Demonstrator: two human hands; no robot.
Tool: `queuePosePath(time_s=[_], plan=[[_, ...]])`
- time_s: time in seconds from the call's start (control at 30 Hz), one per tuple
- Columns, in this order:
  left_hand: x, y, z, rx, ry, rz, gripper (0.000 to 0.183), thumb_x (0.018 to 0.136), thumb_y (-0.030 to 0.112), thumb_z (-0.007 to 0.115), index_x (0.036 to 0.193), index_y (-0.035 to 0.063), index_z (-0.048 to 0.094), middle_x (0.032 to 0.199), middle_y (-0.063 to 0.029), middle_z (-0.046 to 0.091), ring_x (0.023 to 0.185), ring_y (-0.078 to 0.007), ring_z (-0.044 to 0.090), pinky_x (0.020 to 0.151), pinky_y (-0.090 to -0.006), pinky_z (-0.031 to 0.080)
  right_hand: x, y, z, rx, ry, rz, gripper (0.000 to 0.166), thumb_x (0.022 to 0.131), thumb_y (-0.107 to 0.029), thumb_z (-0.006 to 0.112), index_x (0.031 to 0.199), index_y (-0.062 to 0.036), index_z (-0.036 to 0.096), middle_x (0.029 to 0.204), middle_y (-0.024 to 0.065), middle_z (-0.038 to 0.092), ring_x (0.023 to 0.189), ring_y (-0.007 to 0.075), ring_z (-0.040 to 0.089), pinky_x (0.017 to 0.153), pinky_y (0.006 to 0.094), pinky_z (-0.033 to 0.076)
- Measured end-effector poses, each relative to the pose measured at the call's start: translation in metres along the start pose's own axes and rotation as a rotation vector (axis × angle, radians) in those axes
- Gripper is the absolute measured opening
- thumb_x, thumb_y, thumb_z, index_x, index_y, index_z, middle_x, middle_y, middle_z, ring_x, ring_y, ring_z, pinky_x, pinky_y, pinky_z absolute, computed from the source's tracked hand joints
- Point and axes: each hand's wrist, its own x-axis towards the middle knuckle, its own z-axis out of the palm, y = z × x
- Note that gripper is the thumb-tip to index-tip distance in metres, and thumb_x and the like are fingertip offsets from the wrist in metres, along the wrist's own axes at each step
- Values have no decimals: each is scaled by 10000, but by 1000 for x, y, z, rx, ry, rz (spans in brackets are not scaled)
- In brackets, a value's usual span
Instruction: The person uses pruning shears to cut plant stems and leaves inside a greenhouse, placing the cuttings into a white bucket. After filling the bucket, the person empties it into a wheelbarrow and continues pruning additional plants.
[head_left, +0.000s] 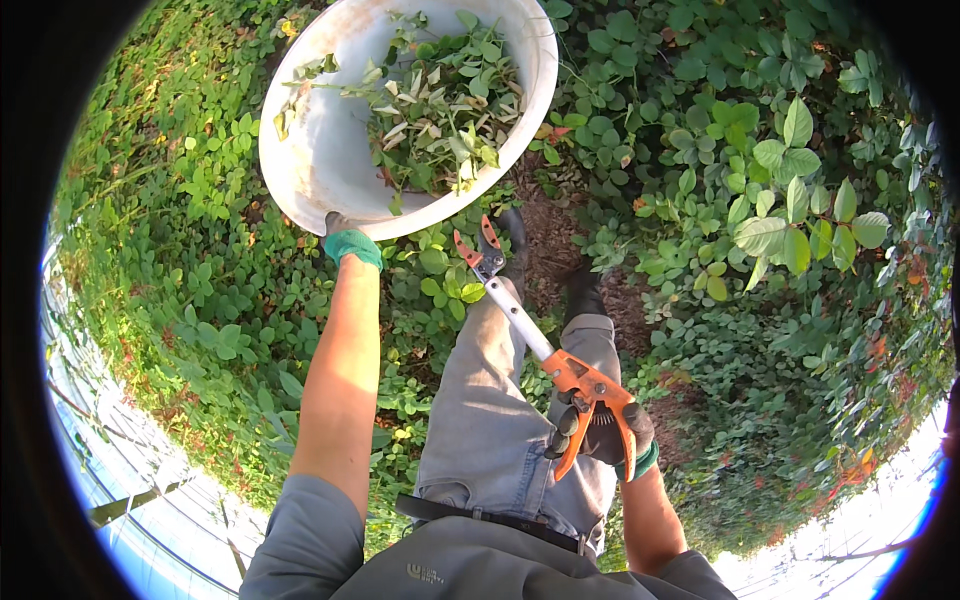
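My left hand (346, 234), in a dark glove with a green cuff, grips the near rim of a large white plastic tub (315, 161); its fingers are partly hidden by the rim. Cut leafy stems (442, 112), some of them wilted, lie inside the tub, which tilts towards me. In my right hand (611, 439), gloved alike, are the orange handles of long-reach pruning shears (529, 330). Their metal shaft points up and left, and the reddish blades stand apart just below the tub's rim, above my left boot. Nothing is seen between the blades.
Dense rose foliage (795, 180) rises on the right, with more low leafy growth (217, 315) on the left. A narrow strip of brown mulch (551, 232) runs between them, around my boots. Greenhouse framing (142, 502) shows at the lower left edge.
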Motion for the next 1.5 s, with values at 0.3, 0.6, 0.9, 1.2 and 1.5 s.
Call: queuePosePath(time_s=[0.3,0.6,0.9,1.2,1.5], plan=[[4,39,27,73,76,55,512,816,307,566,1221,3,493,1117,-172,591,897,-337,605,792,-485,515,52,-52,-68,-157,344,-89,536,809,-276,630,1225,2,435,1060,152,540,966,310,549,876,507,465],[37,96,31,143,83,164,518,817,312,570,1225,3,491,1120,-167,591,898,-335,605,794,-479,513,246,-163,-139,-396,656,-190,465,884,-395,585,1179,-43,509,992,148,622,915,340,640,785,526,560],[57,111,21,177,86,173,524,818,317,574,1228,3,489,1124,-162,591,898,-333,605,797,-473,511,254,-146,-184,-567,892,-42,215,876,-321,620,897,-110,586,714,50,556,525,194,497,469,381,436],[51,92,22,167,109,109,530,819,322,578,1232,3,487,1128,-158,591,898,-331,605,800,-467,510,80,-40,-125,-791,898,39,174,851,-174,620,895,-16,565,605,51,526,430,155,490,400,315,408],[0,63,8,159,52,-119,539,836,371,621,1261,71,479,1107,-126,608,919,-304,625,781,-461,531,-27,22,72,-1008,701,-2,325,811,-68,488,1110,23,576,784,27,557,637,77,532,571,183,426]])
